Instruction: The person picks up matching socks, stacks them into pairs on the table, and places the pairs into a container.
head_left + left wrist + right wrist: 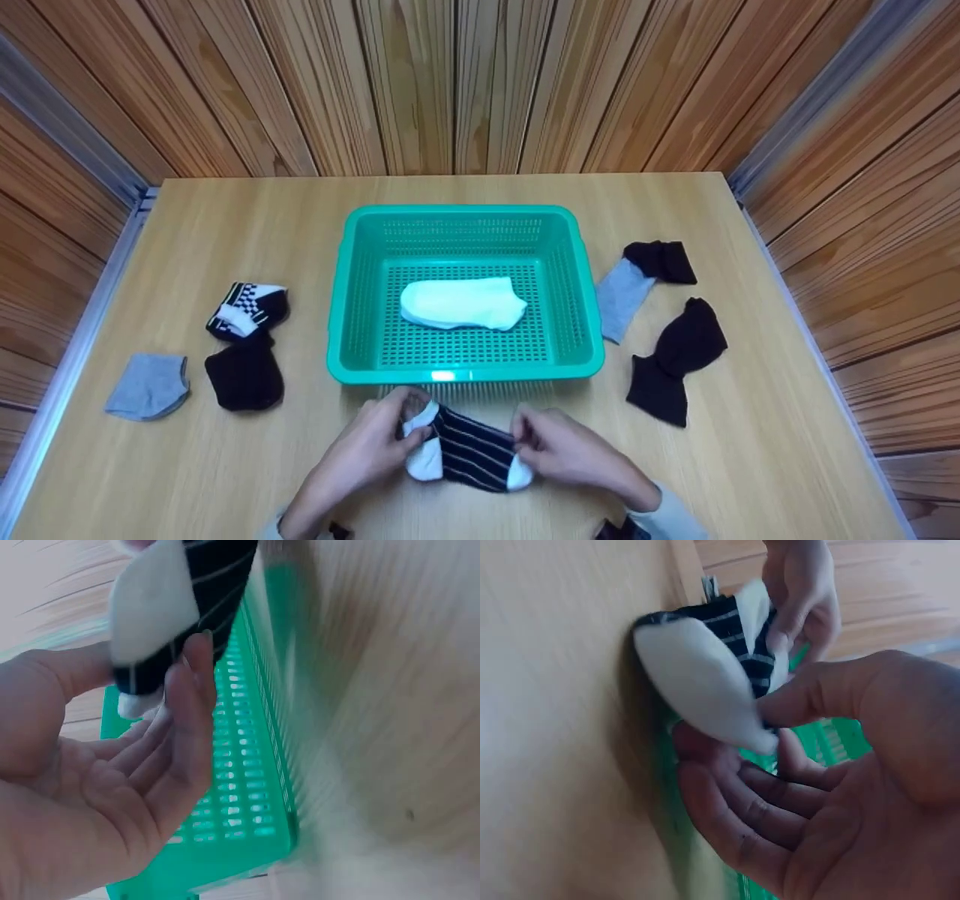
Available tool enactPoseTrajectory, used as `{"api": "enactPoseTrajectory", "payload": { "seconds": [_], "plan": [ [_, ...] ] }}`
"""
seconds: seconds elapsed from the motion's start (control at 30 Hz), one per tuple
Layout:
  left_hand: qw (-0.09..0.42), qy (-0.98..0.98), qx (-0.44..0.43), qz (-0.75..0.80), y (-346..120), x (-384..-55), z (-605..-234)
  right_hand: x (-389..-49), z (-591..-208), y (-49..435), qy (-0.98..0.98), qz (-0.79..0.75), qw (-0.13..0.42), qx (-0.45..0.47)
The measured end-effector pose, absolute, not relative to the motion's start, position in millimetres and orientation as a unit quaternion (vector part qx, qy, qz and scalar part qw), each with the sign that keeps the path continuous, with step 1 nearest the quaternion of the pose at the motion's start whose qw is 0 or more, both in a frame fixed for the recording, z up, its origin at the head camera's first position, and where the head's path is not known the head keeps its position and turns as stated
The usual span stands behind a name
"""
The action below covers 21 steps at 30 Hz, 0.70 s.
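Observation:
Between both hands, in front of the basket, stretches a black sock (476, 450) with thin white stripes and white ends. At one white end my left hand (379, 439) pinches it between thumb and fingers. My right hand (566, 446) pinches the opposite white end. The left wrist view shows the striped sock (154, 607) above the curled fingers of the left hand (112, 780). In the right wrist view the white end of the sock (697, 682) hangs at the thumb and fingers of the right hand (817, 787).
A green basket (465, 375) holds white socks (461, 302). To its left lie a grey sock (148, 386), a black sock (245, 375) and a checkered sock (247, 309). On the right are a grey sock (625, 300) and several black pieces, including a black sock (690, 337).

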<state>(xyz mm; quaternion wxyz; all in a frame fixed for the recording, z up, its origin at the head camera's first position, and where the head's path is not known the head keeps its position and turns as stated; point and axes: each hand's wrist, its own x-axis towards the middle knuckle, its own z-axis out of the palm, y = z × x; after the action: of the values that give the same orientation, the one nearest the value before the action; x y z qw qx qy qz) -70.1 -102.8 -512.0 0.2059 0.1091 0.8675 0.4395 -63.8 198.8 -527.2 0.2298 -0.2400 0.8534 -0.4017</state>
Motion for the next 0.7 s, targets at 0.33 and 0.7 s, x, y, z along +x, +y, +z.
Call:
{"api": "enactPoseTrajectory", "payload": {
  "seconds": [0.33, 0.7],
  "plan": [
    [0.273, 0.855, 0.143, 0.418, -107, -67, -520, -67, -526, 219, 0.853, -0.39, 0.231, -0.26],
    [0.278, 0.89, 0.201, 0.301, -98, -67, -526, -65, -532, 218, 0.886, -0.313, 0.189, -0.285]
  ]
}}
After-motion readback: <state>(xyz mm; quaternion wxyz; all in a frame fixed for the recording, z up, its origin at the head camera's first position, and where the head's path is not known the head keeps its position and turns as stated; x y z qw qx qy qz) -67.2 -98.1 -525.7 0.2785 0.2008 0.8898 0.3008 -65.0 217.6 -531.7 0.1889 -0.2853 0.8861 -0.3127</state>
